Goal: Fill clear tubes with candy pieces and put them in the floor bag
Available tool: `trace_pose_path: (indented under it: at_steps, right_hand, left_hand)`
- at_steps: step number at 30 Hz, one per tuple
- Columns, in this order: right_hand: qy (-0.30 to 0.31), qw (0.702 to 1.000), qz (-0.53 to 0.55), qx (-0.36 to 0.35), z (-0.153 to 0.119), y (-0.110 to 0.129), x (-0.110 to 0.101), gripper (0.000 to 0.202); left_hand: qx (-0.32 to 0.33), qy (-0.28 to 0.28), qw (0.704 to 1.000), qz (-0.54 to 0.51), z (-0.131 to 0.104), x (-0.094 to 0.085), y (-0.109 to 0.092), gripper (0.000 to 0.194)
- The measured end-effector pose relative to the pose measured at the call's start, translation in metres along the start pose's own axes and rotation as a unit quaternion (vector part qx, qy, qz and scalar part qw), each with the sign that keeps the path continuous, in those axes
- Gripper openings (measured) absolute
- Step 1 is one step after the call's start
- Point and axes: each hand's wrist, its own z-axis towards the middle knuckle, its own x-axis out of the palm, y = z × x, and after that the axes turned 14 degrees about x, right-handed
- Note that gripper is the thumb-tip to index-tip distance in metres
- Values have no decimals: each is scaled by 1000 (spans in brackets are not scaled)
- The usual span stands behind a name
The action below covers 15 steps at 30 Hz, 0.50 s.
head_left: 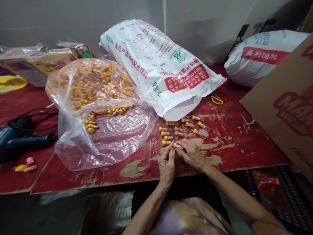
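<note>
Near the table's front edge, my right hand [193, 154] has its fingers closed around a small clear tube [179, 147] with a yellow cap and pinkish filling. From the other side, my left hand [167, 165] pinches the capped end of that same tube. Just beyond my fingers lie several similar capped tubes [168, 138], loosely grouped with their caps mostly to the left. Behind them is the open mouth of a large white woven sack [181, 109] with red and green print. What the fingertips cover on the tube is hidden.
To the left sits a clear plastic bag [95, 85] full of yellow-capped tubes. A dark corded tool [26, 140] lies at far left, near loose pieces [25, 166]. Scissors [218, 99], another sack [259, 55] and a cardboard box [281, 114] are on the right.
</note>
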Motion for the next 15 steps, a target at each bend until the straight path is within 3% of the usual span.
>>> trace_pose_path:
  at_steps: [4,7,9,12,15]
  right_hand:
    - [-80,997,-8,15,-5,2,9,22]
    - [-41,998,-38,32,-2,-4,-5,24]
    - [-34,995,-85,33,-3,-13,-27,26]
    - [-152,968,-184,81,-9,-48,-65,32]
    - [-209,937,-234,153,-13,-110,-87,38]
  left_hand:
    - [37,55,997,41,4,-1,1,34]
    - [95,127,984,79,14,-6,-4,29]
    - [153,133,972,120,24,-15,-10,27]
    - [237,40,942,233,52,-46,-13,25]
    - [223,-81,890,390,99,-104,-9,23]
